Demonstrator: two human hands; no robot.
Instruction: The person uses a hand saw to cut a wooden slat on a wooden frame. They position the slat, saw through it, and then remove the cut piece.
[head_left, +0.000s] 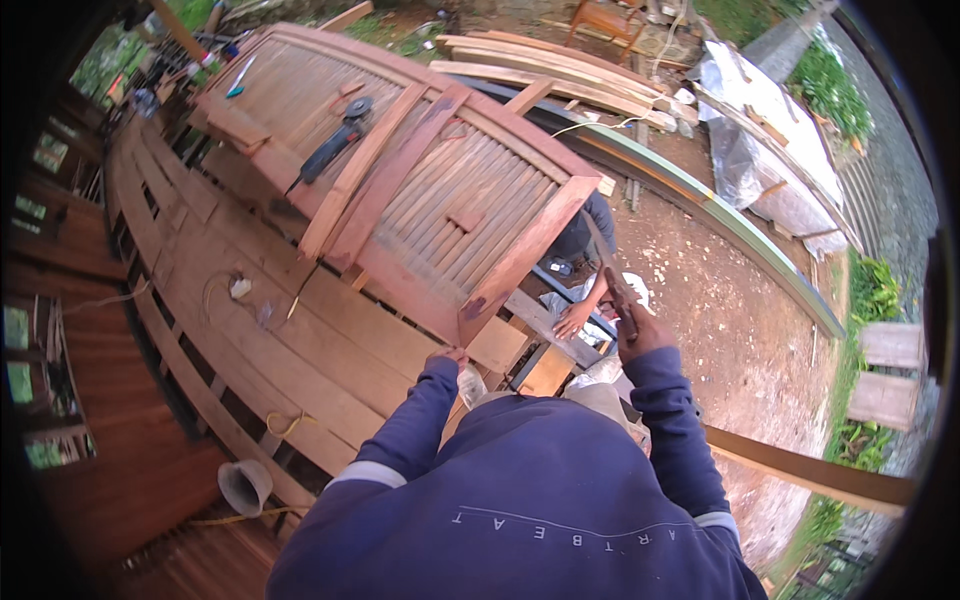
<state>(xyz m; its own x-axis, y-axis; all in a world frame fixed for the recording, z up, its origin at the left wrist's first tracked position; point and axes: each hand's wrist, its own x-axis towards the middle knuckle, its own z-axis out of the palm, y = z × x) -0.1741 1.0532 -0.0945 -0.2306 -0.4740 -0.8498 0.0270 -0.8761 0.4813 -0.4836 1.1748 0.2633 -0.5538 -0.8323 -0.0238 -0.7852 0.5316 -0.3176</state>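
Observation:
A large reddish-brown louvered wooden panel (pixel 470 215) lies flat in front of me. At its near corner is my left hand (pixel 450 356), fingers closed; what they pinch is too small to make out. My right hand (pixel 647 335), raised to the right of that corner, is wrapped round a long brown tool (pixel 618 287) with a narrow end pointing up and away; its exact kind is unclear. Between my hands, another person's hand (pixel 574 320) rests with spread fingers on a grey board (pixel 545 322). That person's body is partly hidden behind the panel.
An angle grinder (pixel 335 145) and two loose boards (pixel 360 170) lie across the panel. Plank decking (pixel 290 350) spreads to the left, with a grey bucket (pixel 245 487) on it. Stacked lumber (pixel 550 70), long metal beams (pixel 720 220) and plastic-covered material (pixel 775 160) lie beyond.

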